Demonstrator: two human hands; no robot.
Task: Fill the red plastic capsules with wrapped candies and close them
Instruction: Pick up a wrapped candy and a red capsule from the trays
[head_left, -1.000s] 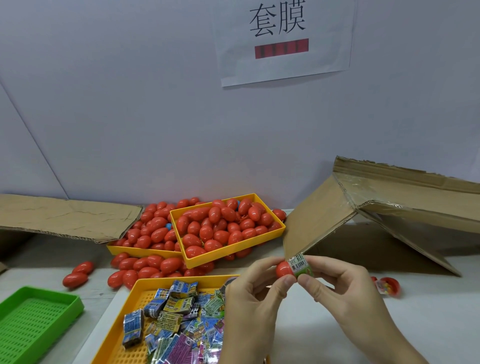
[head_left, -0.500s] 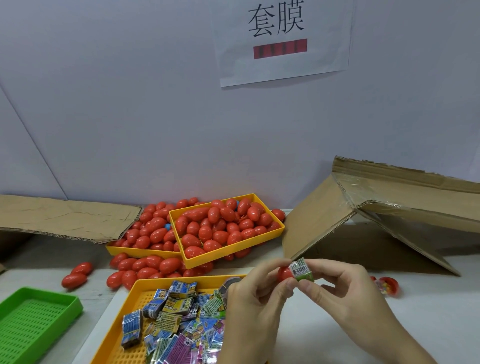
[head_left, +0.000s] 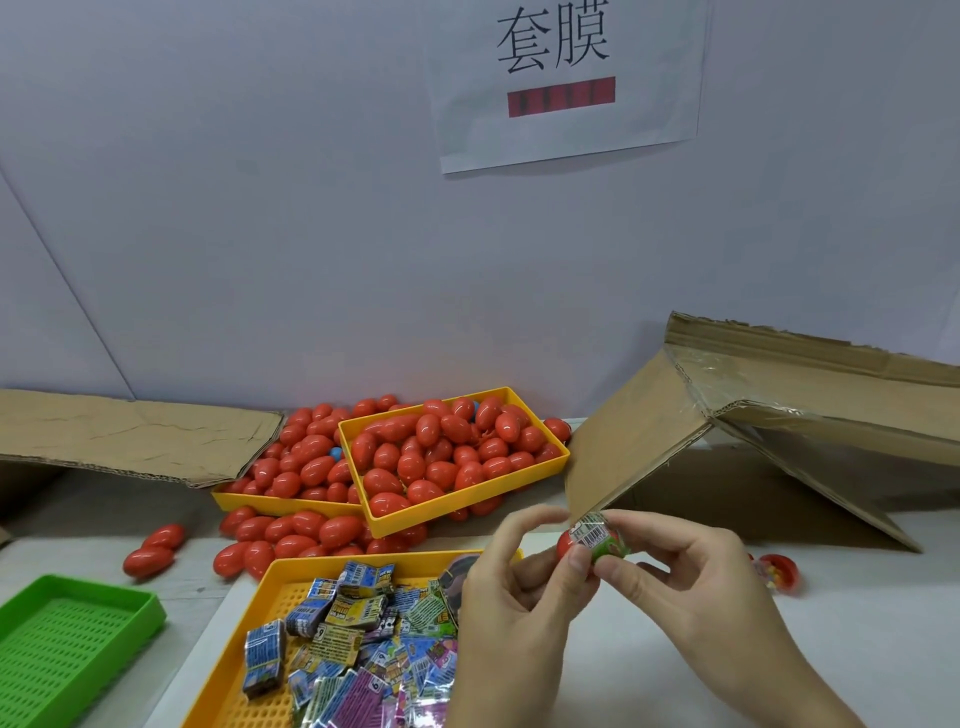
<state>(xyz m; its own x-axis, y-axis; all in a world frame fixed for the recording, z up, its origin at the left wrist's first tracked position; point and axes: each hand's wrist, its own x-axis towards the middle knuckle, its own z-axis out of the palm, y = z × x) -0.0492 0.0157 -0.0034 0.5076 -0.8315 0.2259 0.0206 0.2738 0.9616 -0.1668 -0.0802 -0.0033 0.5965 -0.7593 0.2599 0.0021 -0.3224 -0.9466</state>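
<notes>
My left hand (head_left: 511, 608) pinches a red capsule half (head_left: 566, 544) between thumb and fingers above the table. My right hand (head_left: 691, 577) pinches a green wrapped candy (head_left: 602, 538) with a barcode label, its end set against the capsule half. Below my hands lies a yellow tray (head_left: 270, 597) heaped with several wrapped candies (head_left: 353, 639). Farther back, two yellow trays (head_left: 467, 501) overflow with closed red capsules (head_left: 441, 457), and more red capsules lie loose on the table.
An empty green tray (head_left: 67, 639) sits at the front left. An open red capsule part (head_left: 779, 569) lies on the table right of my hands. A tipped cardboard box (head_left: 753, 431) stands at the right; flat cardboard (head_left: 130, 431) lies at the left.
Both hands have stayed close together with small finger shifts; the candy has turned slightly against the capsule half.
</notes>
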